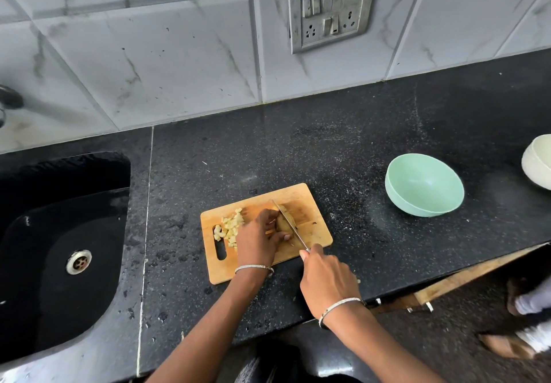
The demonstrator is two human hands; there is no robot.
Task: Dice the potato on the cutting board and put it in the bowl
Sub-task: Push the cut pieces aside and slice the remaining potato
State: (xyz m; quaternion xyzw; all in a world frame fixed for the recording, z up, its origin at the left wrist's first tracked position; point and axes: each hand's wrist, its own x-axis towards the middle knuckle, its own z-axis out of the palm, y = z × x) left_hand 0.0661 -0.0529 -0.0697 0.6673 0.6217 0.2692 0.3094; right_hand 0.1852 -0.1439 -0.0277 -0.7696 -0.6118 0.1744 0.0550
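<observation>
A wooden cutting board (313,203) lies on the black counter. On its left part sits a pile of pale potato dice (229,226). My left hand (259,238) grips a brown piece of potato (284,223) in the board's middle. My right hand (326,275) holds a knife by its handle, and the knife blade (287,221) rests across the potato, right beside my left fingers. An empty mint-green bowl (425,184) stands on the counter to the right of the board.
A black sink (59,248) with a metal drain lies at the left. A white bowl (538,162) stands at the right edge. A tiled wall with a switch panel (331,10) rises behind. The counter's front edge runs below my right wrist.
</observation>
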